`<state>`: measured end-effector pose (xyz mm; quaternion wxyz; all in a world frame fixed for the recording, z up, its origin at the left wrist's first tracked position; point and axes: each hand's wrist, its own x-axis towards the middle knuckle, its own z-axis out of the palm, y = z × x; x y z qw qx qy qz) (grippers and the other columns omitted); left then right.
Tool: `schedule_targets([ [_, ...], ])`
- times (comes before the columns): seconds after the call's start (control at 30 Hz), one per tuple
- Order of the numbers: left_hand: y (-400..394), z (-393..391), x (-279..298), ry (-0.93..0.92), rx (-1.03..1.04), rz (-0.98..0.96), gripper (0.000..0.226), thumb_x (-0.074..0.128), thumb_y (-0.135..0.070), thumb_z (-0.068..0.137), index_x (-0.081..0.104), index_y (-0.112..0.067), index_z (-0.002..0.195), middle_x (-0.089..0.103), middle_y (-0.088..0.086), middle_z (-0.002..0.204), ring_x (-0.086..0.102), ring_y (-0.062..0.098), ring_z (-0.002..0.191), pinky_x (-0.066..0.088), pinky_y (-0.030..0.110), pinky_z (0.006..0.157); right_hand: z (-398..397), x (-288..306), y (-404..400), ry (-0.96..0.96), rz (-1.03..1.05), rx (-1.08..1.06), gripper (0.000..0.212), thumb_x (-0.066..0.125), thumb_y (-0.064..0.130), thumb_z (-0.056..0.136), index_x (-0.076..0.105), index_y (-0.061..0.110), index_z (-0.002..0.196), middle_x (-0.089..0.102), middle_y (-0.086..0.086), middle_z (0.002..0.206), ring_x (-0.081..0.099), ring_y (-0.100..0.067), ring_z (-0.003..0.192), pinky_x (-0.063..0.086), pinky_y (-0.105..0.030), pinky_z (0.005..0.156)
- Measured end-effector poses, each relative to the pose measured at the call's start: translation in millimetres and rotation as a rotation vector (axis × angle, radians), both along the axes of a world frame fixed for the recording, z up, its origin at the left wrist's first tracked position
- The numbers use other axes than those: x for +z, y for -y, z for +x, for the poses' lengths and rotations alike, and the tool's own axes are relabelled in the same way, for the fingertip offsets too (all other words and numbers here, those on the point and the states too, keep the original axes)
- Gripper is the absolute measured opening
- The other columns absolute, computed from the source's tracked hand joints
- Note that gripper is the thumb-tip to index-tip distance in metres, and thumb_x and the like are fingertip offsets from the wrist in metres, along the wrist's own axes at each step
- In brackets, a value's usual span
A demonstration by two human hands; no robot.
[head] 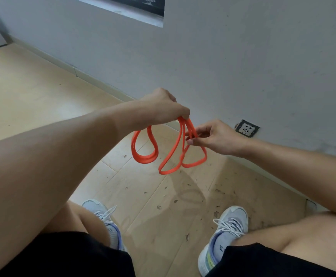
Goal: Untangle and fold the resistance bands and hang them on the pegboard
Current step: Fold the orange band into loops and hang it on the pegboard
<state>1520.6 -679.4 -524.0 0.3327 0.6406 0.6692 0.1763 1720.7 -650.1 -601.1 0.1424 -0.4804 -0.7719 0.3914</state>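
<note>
Two hands, left hand [163,108] and right hand [217,139], on orange band [164,170].

Soft even daylight, faint floor [43,92] shadows, wide-angle edge distortion.

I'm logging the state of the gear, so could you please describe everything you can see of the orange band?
The orange band is a thin, flat, rubbery-looking strap, bright orange all over, hanging in several loose, overlapping loops in the air above the wooden floor. The left hand grips its gathered top from above, and the right hand pinches strands on its right side. One doubled loop hangs at the left; two longer loops droop lower at the right. It looks still tangled, touching nothing else.
</note>
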Motion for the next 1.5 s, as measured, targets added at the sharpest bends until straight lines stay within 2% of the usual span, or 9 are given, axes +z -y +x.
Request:
schedule_targets([
  [0.2, 0, 0, -2, 0.042, -0.009, -0.014, 0.031, 0.069, -0.043, 0.088, 0.067, -0.014, 0.076, 0.053, 0.002, 0.071, 0.044, 0.014, 0.064, 0.038, 0.027, 0.059, -8, -6, -1, -0.03, -0.008, -0.004, 0.018, 0.077, 0.019, 0.092, 0.078, 0.016, 0.109, 0.079, 0.003, 0.1, 0.075, -0.013, 0.098, 0.06, -0.042, 0.098],
  [0.4, -1, -4, -2, 0.012, 0.012, -0.01, 0.031, 0.07, -0.042, 0.087, 0.069, -0.012, 0.079, 0.051, 0.002, 0.07, 0.043, 0.014, 0.063, 0.037, 0.026, 0.056, -15, -13, -1, -0.14, -0.011, 0.014, 0.009, 0.081, 0.022, 0.088, 0.076, 0.019, 0.095, 0.081, 0.0, 0.096, 0.077, -0.016, 0.095, 0.059, -0.045, 0.097],
  [0.6, -1, -7, 0, -0.054, 0.022, 0.008, 0.03, 0.07, -0.041, 0.087, 0.066, -0.015, 0.074, 0.046, 0.0, 0.067, 0.04, 0.013, 0.062, 0.032, 0.024, 0.052, -10, -8, -1, -0.128, -0.014, -0.006, 0.01, 0.069, 0.008, 0.093, 0.063, 0.015, 0.095, 0.08, -0.009, 0.096, 0.077, -0.021, 0.098, 0.057, -0.048, 0.099],
  [0.8, -1, -4, 0, -0.058, 0.01, 0.016, 0.032, 0.068, -0.042, 0.091, 0.065, -0.016, 0.074, 0.049, 0.0, 0.069, 0.042, 0.01, 0.062, 0.032, 0.022, 0.052, -8, -3, -2, -0.055, 0.057, -0.006, 0.017, 0.071, 0.018, 0.096, 0.07, 0.018, 0.113, 0.071, -0.009, 0.089, 0.072, -0.022, 0.083, 0.062, -0.037, 0.085],
  [0.9, -2, -3, 1, -0.044, 0.007, 0.012, 0.031, 0.068, -0.041, 0.091, 0.065, -0.015, 0.074, 0.049, 0.0, 0.07, 0.042, 0.01, 0.062, 0.033, 0.022, 0.053, -8, -3, -1, 0.012, 0.098, 0.006, 0.023, 0.071, 0.034, 0.096, 0.075, 0.018, 0.113, 0.056, -0.003, 0.074, 0.054, -0.019, 0.067, 0.051, -0.027, 0.067],
  [1.03, -1, -1, 2, -0.027, 0.007, 0.016, 0.031, 0.068, -0.042, 0.09, 0.066, -0.015, 0.074, 0.048, 0.0, 0.068, 0.041, 0.01, 0.061, 0.033, 0.022, 0.052, -10, -2, -1, -0.007, 0.093, 0.025, 0.015, 0.073, 0.041, 0.093, 0.077, 0.032, 0.104, 0.063, -0.021, 0.087, 0.049, -0.017, 0.071, 0.048, -0.041, 0.07],
  [1.17, 0, -1, 2, -0.008, 0.002, 0.025, 0.03, 0.068, -0.041, 0.09, 0.067, -0.015, 0.075, 0.051, 0.001, 0.072, 0.043, 0.01, 0.064, 0.035, 0.022, 0.054, -13, -3, 0, -0.023, 0.049, 0.03, 0.02, 0.073, 0.036, 0.094, 0.08, 0.02, 0.104, 0.056, 0.003, 0.071, 0.05, -0.003, 0.064, 0.042, -0.012, 0.063],
  [1.3, 0, -1, 2, -0.006, 0.008, 0.021, 0.03, 0.068, -0.041, 0.09, 0.067, -0.015, 0.076, 0.051, 0.001, 0.072, 0.043, 0.01, 0.063, 0.034, 0.021, 0.053, -14, -5, 0, -0.017, 0.033, 0.037, 0.023, 0.073, 0.034, 0.094, 0.079, 0.017, 0.106, 0.06, -0.01, 0.078, 0.053, -0.022, 0.072, 0.047, -0.024, 0.068],
  [1.5, 0, -3, 1, -0.006, 0.0, 0.016, 0.03, 0.068, -0.041, 0.091, 0.066, -0.015, 0.075, 0.053, 0.001, 0.074, 0.045, 0.01, 0.065, 0.036, 0.021, 0.056, -13, -6, -1, -0.001, 0.042, 0.046, 0.021, 0.071, 0.036, 0.094, 0.08, 0.02, 0.103, 0.05, 0.007, 0.063, 0.046, -0.008, 0.059, 0.043, -0.017, 0.058],
])
